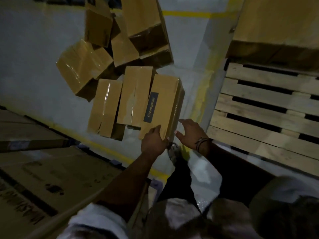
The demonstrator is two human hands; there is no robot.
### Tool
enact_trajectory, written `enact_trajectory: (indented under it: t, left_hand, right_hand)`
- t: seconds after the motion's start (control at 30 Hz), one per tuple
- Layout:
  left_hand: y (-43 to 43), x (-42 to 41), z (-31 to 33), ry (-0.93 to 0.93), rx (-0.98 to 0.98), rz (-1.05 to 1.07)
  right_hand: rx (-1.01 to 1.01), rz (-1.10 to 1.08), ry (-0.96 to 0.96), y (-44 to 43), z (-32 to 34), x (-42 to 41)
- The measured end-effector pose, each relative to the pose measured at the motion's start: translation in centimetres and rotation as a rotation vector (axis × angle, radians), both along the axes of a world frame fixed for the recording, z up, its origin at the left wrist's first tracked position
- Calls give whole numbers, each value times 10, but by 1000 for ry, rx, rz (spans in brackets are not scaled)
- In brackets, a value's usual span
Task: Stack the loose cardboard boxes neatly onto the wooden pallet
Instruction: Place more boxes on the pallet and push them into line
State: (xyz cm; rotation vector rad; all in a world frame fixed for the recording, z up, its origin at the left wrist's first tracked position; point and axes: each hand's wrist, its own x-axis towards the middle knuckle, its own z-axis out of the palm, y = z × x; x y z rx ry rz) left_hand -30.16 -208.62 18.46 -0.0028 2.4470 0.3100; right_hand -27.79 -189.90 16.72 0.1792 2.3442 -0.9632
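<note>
L hand (152, 140) gripped brown rectangular cardboard box (164, 100), R hand (189, 133) wide beside; needed level lift to slatted wooden pallet (259, 104), 3 o'clock.

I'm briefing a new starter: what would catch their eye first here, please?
The left grip holds the near end of the Crompton box at centre, the open right grip beside it. Beyond, loose boxes lie jumbled on the floor; the wooden pallet sits at right.
</note>
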Motion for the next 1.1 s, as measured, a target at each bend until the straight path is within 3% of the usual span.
enact_trajectory:
  t: [0.27,0.5,0.6,0.67,0.77,0.87,0.93,1.1]
  left_hand:
    - [-100,-95,-175,-45,-61,112]
    - [-144,-151,-308,62,-12,154]
    - [-143,-154,-350,37,-8,283]
    - [-131,-146,-365,34,4,373]
    - [-104,-127,-366,189,88,483]
    - [-73,-110,-358,86,332,243]
    - [-54,-105,-361,-25,358,25]
    - [-27,-109,-389,-31,258,166]
  right_hand:
    - [-86,-131,-90,-121,-127,-69]
    - [1,-73,-67,-170,-243,-111]
    - [-12,-70,-72,-171,-279,-123]
    - [-18,-100,-71,-164,-296,-128]
    - [1,-210,-81,-148,-311,-125]
    - [45,-405,-73,-128,-317,-113]
    - [140,-429,-102,-111,-324,-107]
    - [165,-624,-275,-57,-360,-92]
